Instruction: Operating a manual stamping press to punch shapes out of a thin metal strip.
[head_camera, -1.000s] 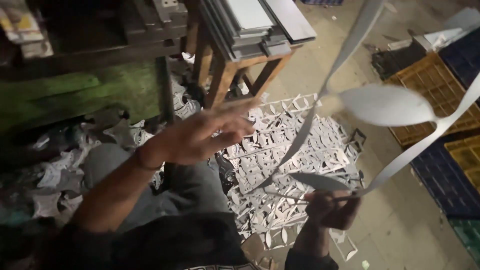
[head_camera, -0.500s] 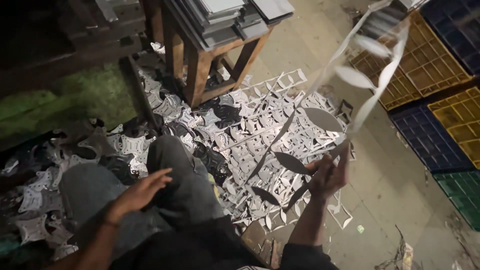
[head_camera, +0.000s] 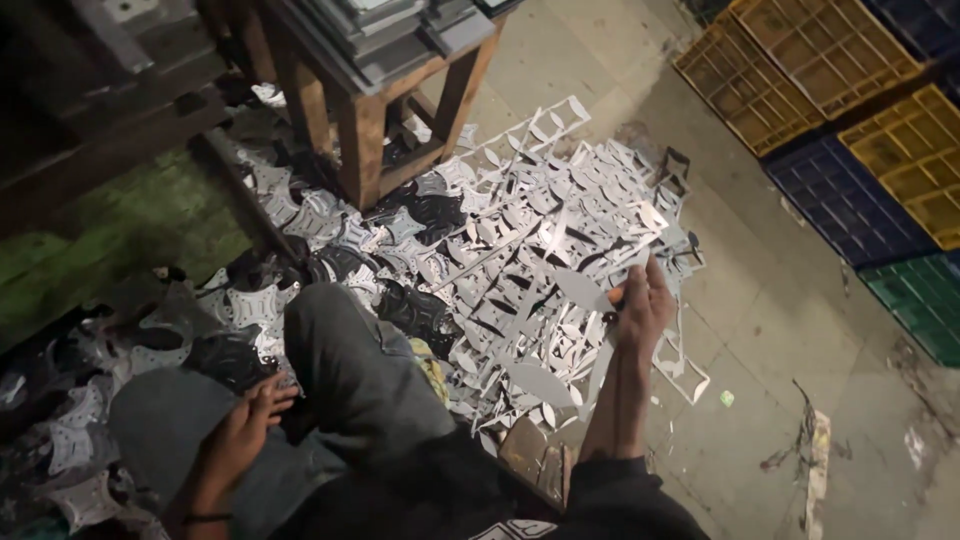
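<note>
The right hand is clamped on a punched metal strip, which hangs below the grip over the scrap pile. The left hand rests loosely curled on the knee, holding nothing. The strip looks about to be discarded, which calls for letting go.

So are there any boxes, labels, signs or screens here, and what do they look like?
No labels, signs or screens show.
Yellow crates: top right, square grid tops.
Blue crate: right edge, below the yellow ones, grid top.
Green crate: right edge, lowest, grid top.
</note>
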